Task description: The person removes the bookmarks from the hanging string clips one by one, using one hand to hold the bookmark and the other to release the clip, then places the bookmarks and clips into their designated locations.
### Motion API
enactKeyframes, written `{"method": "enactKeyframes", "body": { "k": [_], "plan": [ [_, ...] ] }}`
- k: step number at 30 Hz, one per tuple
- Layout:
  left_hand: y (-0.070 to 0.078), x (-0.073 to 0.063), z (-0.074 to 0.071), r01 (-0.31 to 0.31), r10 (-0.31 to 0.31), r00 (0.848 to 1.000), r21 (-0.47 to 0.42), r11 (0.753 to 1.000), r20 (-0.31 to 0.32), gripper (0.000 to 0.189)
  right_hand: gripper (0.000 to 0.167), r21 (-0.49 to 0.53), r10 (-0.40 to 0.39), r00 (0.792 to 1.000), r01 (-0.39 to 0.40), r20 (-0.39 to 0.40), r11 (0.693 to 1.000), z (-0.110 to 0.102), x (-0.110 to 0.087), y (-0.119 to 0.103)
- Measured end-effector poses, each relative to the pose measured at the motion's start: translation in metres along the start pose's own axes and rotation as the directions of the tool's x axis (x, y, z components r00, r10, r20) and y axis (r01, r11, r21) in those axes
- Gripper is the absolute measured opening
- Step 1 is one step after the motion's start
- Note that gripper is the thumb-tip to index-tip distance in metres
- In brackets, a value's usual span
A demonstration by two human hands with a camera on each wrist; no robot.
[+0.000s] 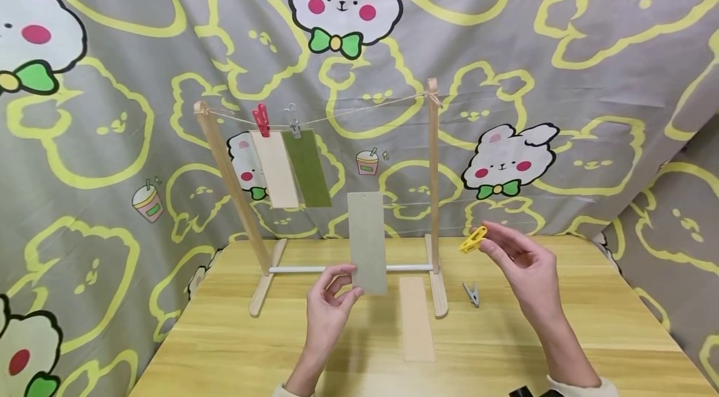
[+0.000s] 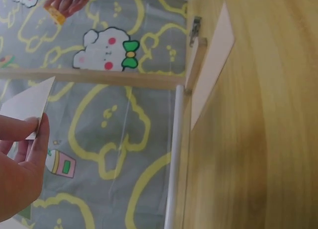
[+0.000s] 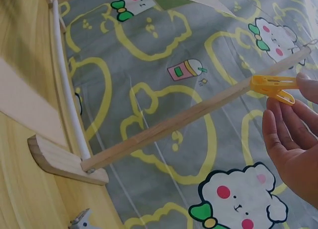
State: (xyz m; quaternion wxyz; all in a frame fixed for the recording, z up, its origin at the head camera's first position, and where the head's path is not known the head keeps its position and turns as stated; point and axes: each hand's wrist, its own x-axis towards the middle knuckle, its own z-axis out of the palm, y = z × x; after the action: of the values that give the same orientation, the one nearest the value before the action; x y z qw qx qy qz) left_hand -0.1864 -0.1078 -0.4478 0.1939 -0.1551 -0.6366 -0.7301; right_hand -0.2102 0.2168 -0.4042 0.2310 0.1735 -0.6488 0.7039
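Note:
My left hand pinches a grey-green card strip by its lower left edge and holds it upright in front of the wooden rack. A small hole shows at the strip's top. In my right hand, thumb and fingers pinch a yellow clothespin to the right of the rack. Two strips hang on the rack's string: a cream strip under a red clothespin, and a dark green strip under a metal clip. The right wrist view shows the yellow clothespin close up.
A pale peach strip lies on the wooden table near the rack's right foot. A grey metal clip lies right of that foot. A white rod joins the two feet. Behind hangs a patterned curtain.

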Motion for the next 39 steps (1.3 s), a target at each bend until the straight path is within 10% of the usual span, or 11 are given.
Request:
{"method": "enactKeyframes", "body": {
  "k": [39],
  "plan": [
    [-0.022, -0.009, -0.004, 0.25, -0.25, 0.968, 0.025, 0.968, -0.028, 0.045, 0.035, -0.076, 0.147, 0.984, -0.155, -0.097, 0.985, -0.032, -0.004, 0.026]
  ]
}}
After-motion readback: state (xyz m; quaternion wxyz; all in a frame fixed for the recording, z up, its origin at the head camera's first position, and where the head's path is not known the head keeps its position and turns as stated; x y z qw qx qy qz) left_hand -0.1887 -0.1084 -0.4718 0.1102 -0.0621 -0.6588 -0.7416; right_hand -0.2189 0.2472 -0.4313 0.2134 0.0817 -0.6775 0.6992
